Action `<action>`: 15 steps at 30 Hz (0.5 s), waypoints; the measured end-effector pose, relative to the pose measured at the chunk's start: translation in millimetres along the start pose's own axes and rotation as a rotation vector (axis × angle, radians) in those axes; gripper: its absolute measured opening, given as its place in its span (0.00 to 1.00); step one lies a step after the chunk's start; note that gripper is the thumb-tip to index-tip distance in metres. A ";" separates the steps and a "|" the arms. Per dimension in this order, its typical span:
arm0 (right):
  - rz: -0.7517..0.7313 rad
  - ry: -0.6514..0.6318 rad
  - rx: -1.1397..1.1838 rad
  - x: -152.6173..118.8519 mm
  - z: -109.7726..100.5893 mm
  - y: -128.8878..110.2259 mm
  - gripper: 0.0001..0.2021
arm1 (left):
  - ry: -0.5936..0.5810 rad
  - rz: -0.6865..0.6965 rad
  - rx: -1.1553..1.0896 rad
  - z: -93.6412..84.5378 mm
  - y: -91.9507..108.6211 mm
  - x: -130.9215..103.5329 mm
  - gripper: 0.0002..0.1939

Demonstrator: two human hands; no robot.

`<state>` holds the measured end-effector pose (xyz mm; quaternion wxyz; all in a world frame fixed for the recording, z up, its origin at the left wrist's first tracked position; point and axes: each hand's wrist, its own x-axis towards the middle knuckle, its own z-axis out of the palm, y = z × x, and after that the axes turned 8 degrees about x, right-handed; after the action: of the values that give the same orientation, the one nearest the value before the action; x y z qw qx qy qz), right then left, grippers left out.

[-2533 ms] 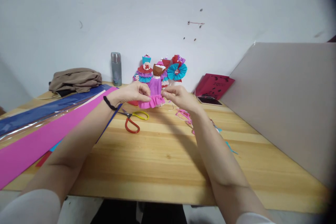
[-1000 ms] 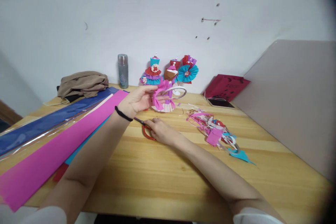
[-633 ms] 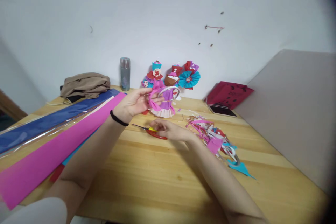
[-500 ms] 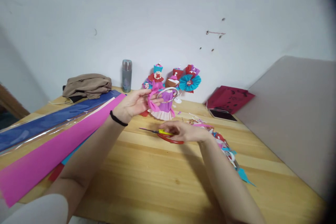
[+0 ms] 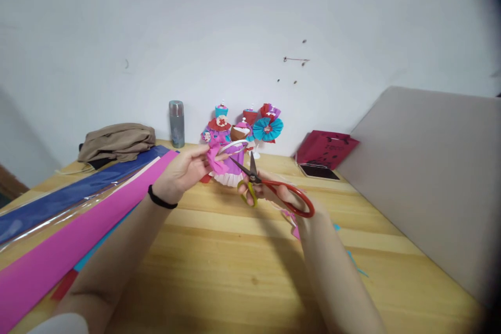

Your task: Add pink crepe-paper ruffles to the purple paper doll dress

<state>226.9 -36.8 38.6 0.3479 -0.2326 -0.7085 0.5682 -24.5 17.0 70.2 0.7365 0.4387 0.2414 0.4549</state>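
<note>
My left hand (image 5: 187,170) is closed around a bunched strip of pink crepe paper (image 5: 216,160). A thin white ring (image 5: 236,146) shows right by its fingertips; whether the hand holds it too is unclear. In my right hand (image 5: 274,188) is a pair of scissors (image 5: 291,194) with one red and one yellow handle loop, fingers through the loops. The dark blades are spread and point toward the pink strip. Just behind the hands stands a small dress figure (image 5: 235,164) with a purple skirt and pale ruffled hem, partly covered by them.
More paper-dressed figures (image 5: 267,128) stand by the wall, near a grey flask (image 5: 177,128). Long pink paper (image 5: 97,229) and blue packaged paper (image 5: 78,188) lie left, below a brown cloth (image 5: 121,142). A red paper bag (image 5: 324,147), phone (image 5: 319,171) and scraps lie right.
The scissors have swung up from lying low over the table, and their blades have opened near the pink strip. My view has shifted slightly to the right.
</note>
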 end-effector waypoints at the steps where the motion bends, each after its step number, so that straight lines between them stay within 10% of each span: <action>1: -0.018 0.011 0.052 1.4 2.7 -0.7 0.39 | -0.011 0.029 0.030 1.9 -1.5 -1.2 0.05; 15: -0.021 0.077 0.029 8.3 10.4 -12.4 0.37 | -0.052 0.238 0.296 23.6 -21.1 -10.7 0.10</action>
<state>214.4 -40.6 51.3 0.3842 -0.2415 -0.6889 0.5653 -2.0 -6.8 63.2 0.6109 0.5794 0.2330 0.4866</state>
